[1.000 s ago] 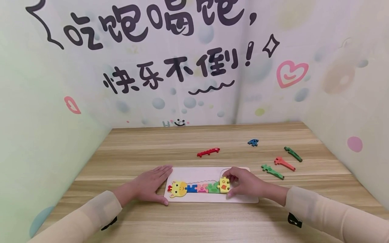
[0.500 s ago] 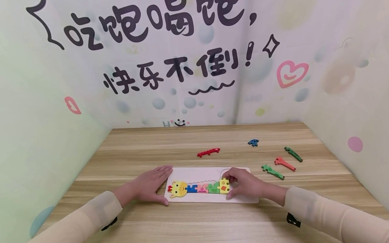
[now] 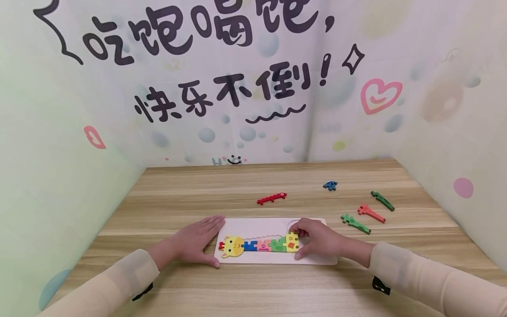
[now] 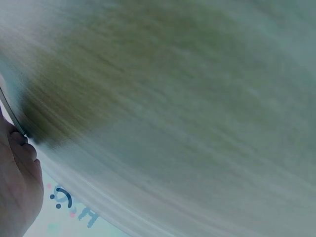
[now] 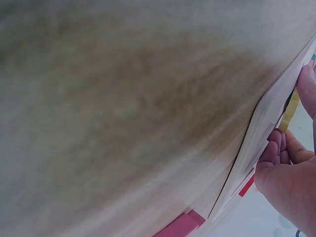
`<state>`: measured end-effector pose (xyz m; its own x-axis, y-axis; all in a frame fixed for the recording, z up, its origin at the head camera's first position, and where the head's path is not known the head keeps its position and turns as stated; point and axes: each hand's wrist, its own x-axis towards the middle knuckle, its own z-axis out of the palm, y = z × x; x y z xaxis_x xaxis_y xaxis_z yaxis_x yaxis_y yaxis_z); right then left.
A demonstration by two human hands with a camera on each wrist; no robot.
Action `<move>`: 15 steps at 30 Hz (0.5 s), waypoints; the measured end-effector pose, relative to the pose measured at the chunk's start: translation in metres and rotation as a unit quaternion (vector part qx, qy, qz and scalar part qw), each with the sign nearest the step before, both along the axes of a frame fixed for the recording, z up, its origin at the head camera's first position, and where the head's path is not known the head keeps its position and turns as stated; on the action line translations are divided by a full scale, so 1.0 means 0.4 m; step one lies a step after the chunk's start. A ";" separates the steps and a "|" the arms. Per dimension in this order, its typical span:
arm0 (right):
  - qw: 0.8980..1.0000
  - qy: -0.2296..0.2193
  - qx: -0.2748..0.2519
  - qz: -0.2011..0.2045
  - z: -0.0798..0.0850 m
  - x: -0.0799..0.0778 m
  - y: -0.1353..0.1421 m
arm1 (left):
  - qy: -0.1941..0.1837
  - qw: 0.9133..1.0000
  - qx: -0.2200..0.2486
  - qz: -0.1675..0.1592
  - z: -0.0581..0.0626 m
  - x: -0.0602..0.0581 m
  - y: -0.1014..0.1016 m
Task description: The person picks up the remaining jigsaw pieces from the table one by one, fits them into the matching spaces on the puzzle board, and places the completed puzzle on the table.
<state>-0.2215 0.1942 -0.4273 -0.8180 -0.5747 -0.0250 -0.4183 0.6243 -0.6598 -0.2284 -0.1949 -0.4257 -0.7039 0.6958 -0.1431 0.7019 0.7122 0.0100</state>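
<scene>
A white puzzle board (image 3: 253,226) lies on the table, holding a yellow giraffe head (image 3: 233,246) at its left end. Blue (image 3: 250,245), pink (image 3: 264,245) and green (image 3: 278,244) neck pieces run rightward from it in a row. My right hand (image 3: 318,237) pinches a yellow puzzle piece (image 3: 292,243) between thumb and fingers, at the green piece's right side. In the right wrist view that yellow piece (image 5: 290,112) shows edge-on above the board. My left hand (image 3: 200,242) rests with straight fingers at the board's left end; the left wrist view catches only part of this hand (image 4: 19,182).
Loose puzzle pieces lie beyond the board: a red one (image 3: 271,198) behind it and a blue one (image 3: 330,186) farther back. To the right are a light green piece (image 3: 355,224), an orange piece (image 3: 371,213) and a dark green piece (image 3: 382,200). Printed cloth walls enclose the table (image 3: 190,189).
The yellow piece in my right hand has tipped slightly and sits a little lower and flatter against the green piece. My left hand has stayed still.
</scene>
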 end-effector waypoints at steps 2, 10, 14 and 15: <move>1.000 -0.001 -0.001 0.000 0.000 0.000 0.000 | 0.000 1.000 0.000 0.000 0.000 0.000 0.000; 1.000 -0.002 -0.003 0.004 -0.001 0.000 0.002 | -0.002 1.000 0.000 0.002 -0.005 0.000 0.000; 1.000 0.001 -0.005 0.008 0.001 0.001 0.003 | 0.001 1.000 -0.002 -0.001 -0.004 0.000 0.000; 1.000 0.001 -0.006 0.010 0.001 0.002 0.004 | 0.001 1.000 -0.003 -0.002 -0.004 0.000 0.000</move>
<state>-0.2209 0.1956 -0.4269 -0.8070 -0.5904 -0.0161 -0.4317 0.6083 -0.6660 -0.2284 -0.1948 -0.4273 -0.7020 0.6972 -0.1449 0.7043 0.7099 0.0039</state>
